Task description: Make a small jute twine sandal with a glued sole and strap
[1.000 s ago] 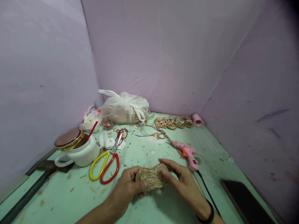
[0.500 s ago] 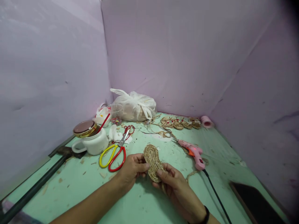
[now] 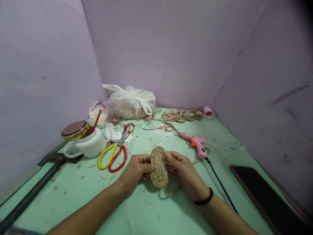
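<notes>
A coiled straw-rope sole (image 3: 158, 168), narrowed at its middle like a small shoe sole, is held upright above the table. My left hand (image 3: 137, 171) pinches its left edge, thumb on the front face. My right hand (image 3: 183, 171) grips the upper right edge between thumb and fingers, and wears a black wristband. From the sole's bottom a loose tail of rope (image 3: 168, 193) curls right, passing behind my right hand. Scissors (image 3: 116, 153) with one yellow and one red handle lie left of my left hand. Right of my right hand lies a pink glue gun (image 3: 195, 143).
A white mug (image 3: 91, 143) with a gold-rimmed round lid (image 3: 74, 130) stands left, near a hammer (image 3: 36, 189). At the back are a white plastic bag (image 3: 133, 102), several woven straw pieces (image 3: 181, 116) and a pink roll (image 3: 208, 112). A dark phone-like slab (image 3: 264, 195) lies right. Straw scraps litter the table.
My right hand has shifted from the sole's lower right to its upper right edge. The sole stands more upright, and its rope tail now shows. The camera view has tilted and shifted slightly.
</notes>
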A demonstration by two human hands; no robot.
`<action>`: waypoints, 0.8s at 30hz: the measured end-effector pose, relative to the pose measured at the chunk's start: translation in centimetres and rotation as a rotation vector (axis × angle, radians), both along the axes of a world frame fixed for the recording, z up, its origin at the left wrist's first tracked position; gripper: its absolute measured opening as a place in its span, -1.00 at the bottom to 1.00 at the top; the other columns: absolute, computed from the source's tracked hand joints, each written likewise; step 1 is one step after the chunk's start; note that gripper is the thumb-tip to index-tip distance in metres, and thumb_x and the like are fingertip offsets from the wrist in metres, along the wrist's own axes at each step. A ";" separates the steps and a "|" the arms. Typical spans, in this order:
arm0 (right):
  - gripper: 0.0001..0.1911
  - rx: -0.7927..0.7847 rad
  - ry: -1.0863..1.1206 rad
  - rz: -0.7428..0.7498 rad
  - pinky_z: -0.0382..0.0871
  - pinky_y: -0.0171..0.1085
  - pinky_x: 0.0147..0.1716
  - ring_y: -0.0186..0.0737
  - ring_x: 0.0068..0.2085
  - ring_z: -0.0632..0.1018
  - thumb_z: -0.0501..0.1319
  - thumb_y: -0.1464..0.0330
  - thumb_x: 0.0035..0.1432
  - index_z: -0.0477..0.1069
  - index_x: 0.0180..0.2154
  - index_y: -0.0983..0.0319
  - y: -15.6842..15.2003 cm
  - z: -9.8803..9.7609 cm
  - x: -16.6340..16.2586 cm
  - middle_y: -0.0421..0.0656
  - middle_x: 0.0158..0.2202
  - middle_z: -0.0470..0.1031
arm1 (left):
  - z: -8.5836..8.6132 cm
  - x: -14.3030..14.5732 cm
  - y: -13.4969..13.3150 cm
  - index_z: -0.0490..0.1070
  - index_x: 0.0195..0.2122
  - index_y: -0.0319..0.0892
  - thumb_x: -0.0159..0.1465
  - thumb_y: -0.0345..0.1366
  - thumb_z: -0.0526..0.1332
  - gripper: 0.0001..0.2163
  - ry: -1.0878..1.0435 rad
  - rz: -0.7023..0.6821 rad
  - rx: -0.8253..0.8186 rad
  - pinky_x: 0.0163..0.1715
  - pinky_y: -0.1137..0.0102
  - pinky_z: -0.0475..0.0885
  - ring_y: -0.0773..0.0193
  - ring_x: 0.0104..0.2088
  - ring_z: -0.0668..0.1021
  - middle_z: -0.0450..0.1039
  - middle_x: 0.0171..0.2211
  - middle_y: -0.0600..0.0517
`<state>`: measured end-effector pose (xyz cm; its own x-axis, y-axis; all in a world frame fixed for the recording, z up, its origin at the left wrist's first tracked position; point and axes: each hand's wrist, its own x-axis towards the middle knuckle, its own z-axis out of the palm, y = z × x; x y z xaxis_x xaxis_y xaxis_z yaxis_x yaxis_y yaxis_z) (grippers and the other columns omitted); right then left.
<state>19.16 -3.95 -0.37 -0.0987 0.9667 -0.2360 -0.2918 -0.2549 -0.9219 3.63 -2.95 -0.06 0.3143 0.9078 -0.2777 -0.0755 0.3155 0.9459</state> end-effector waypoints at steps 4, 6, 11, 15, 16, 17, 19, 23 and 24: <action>-0.66 0.030 -0.056 -0.030 0.09 -0.43 -0.67 -0.44 -0.61 0.25 0.32 0.16 -0.17 0.41 -0.42 0.30 0.1 -0.3 0.0 -0.30 -0.63 0.27 | -0.4 0.1 0.0 0.39 -0.52 -0.30 -0.02 -0.27 0.26 -0.83 0.025 -0.041 0.030 -0.72 0.57 0.03 0.52 -0.70 0.22 0.25 -0.70 0.12; -0.66 0.031 -0.069 -0.021 0.09 -0.42 -0.67 -0.45 -0.62 0.24 0.32 0.17 -0.17 0.40 -0.43 0.30 0.1 -0.3 0.0 -0.30 -0.64 0.26 | -0.6 0.1 0.0 0.37 -0.53 -0.29 0.02 -0.21 0.24 -0.79 0.055 -0.034 0.040 -0.74 0.58 0.03 0.52 -0.72 0.22 0.22 -0.73 0.14; -0.67 0.053 -0.089 -0.013 0.08 -0.42 -0.66 -0.45 -0.62 0.23 0.30 0.15 -0.16 0.42 -0.46 0.30 0.1 -0.4 -0.1 -0.29 -0.64 0.28 | -0.8 0.3 0.0 0.36 -0.55 -0.28 -0.01 -0.19 0.27 -0.77 0.100 0.002 0.047 -0.77 0.59 0.05 0.52 -0.75 0.23 0.24 -0.75 0.14; -0.66 0.076 -0.149 -0.034 0.08 -0.40 -0.68 -0.44 -0.64 0.22 0.28 0.13 -0.14 0.42 -0.48 0.30 0.1 -0.5 -0.1 -0.31 -0.68 0.24 | -0.7 0.4 0.0 0.36 -0.57 -0.27 -0.01 -0.20 0.28 -0.78 0.094 -0.018 0.058 -0.77 0.59 0.06 0.52 -0.75 0.24 0.24 -0.76 0.15; -0.66 0.080 -0.165 -0.042 0.09 -0.40 -0.68 -0.44 -0.65 0.21 0.28 0.13 -0.15 0.42 -0.48 0.30 0.1 -0.5 -0.1 -0.32 -0.69 0.24 | -0.7 0.4 -0.1 0.36 -0.57 -0.27 -0.01 -0.19 0.27 -0.77 0.098 -0.038 0.057 -0.77 0.59 0.06 0.51 -0.75 0.24 0.23 -0.76 0.15; -0.66 0.085 -0.177 -0.051 0.09 -0.39 -0.68 -0.44 -0.65 0.22 0.28 0.13 -0.15 0.43 -0.47 0.31 0.2 -0.6 0.0 -0.31 -0.69 0.24 | -0.7 0.4 -0.1 0.37 -0.56 -0.28 0.00 -0.18 0.26 -0.77 0.106 -0.062 0.053 -0.78 0.58 0.06 0.51 -0.76 0.24 0.23 -0.76 0.14; -0.66 0.098 -0.191 -0.069 0.09 -0.39 -0.68 -0.44 -0.66 0.23 0.28 0.14 -0.14 0.43 -0.47 0.31 0.2 -0.6 0.0 -0.31 -0.69 0.27 | -0.7 0.4 -0.2 0.37 -0.55 -0.29 0.00 -0.17 0.26 -0.76 0.131 -0.120 0.037 -0.79 0.58 0.04 0.51 -0.76 0.24 0.24 -0.76 0.13; -0.68 0.117 -0.148 -0.061 0.14 -0.38 -0.63 -0.43 -0.63 0.26 0.27 0.15 -0.11 0.44 -0.46 0.31 0.3 -0.6 0.2 -0.28 -0.66 0.31 | -0.7 0.3 -0.2 0.38 -0.52 -0.31 -0.04 -0.23 0.27 -0.78 0.141 -0.157 0.022 -0.79 0.57 0.04 0.53 -0.77 0.23 0.32 -0.69 0.08; -0.68 0.116 -0.119 -0.064 0.17 -0.37 -0.61 -0.42 -0.60 0.29 0.26 0.15 -0.10 0.45 -0.44 0.31 0.3 -0.6 0.2 -0.25 -0.61 0.35 | -0.7 0.2 -0.2 0.38 -0.51 -0.31 -0.03 -0.23 0.27 -0.79 0.136 -0.131 0.027 -0.78 0.58 0.04 0.53 -0.76 0.23 0.32 -0.68 0.08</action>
